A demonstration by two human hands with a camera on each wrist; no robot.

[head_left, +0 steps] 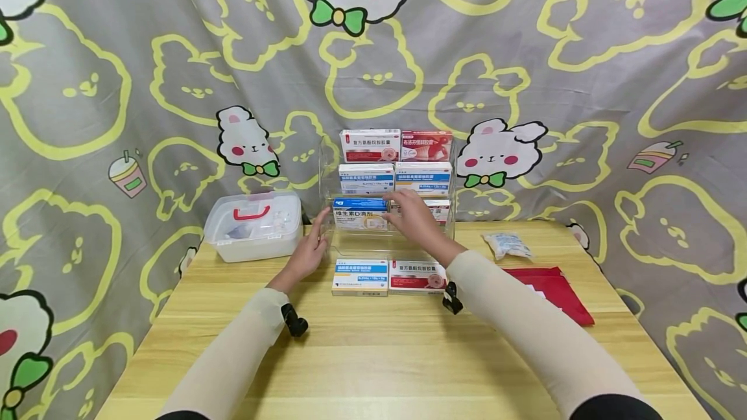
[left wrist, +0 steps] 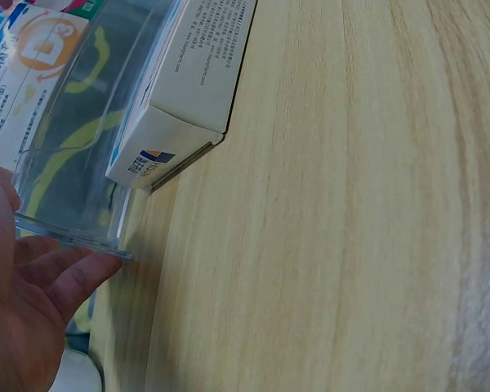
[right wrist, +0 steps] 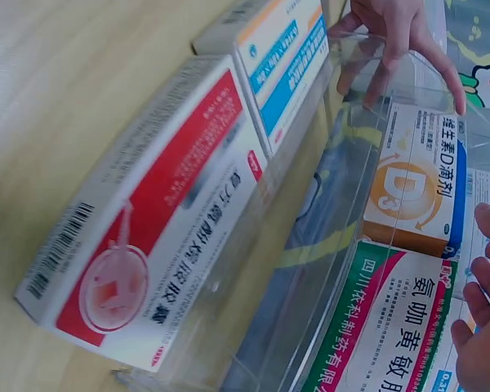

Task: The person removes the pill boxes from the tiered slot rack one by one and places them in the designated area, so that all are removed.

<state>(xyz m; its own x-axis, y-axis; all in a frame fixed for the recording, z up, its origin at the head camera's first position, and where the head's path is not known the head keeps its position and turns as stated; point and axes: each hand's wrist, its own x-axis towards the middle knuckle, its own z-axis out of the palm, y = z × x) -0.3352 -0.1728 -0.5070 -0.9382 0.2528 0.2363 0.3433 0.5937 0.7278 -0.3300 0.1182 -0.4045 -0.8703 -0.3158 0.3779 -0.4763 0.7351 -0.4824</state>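
A clear tiered display rack [head_left: 362,253] holds medicine boxes in rows. My left hand [head_left: 310,248] is at its left side, with extended fingers [left wrist: 86,282] touching the clear edge near the lower corner. In the lower row on the rack, a blue and white vitamin D drops box [head_left: 357,214] stands beside a white, green and pink medicine box [right wrist: 392,322]. Over the tops of these two boxes reaches my right hand [head_left: 415,216], its fingers loosely bent around nothing, fingertips close to their upper edges.
A blue and white box [head_left: 360,277] and a red and white box [head_left: 417,276] stand at the rack's foot. To the left is a lidded plastic case [head_left: 257,245] with a red handle. A small clear packet [head_left: 508,245] and a red pouch [head_left: 563,290] lie right.
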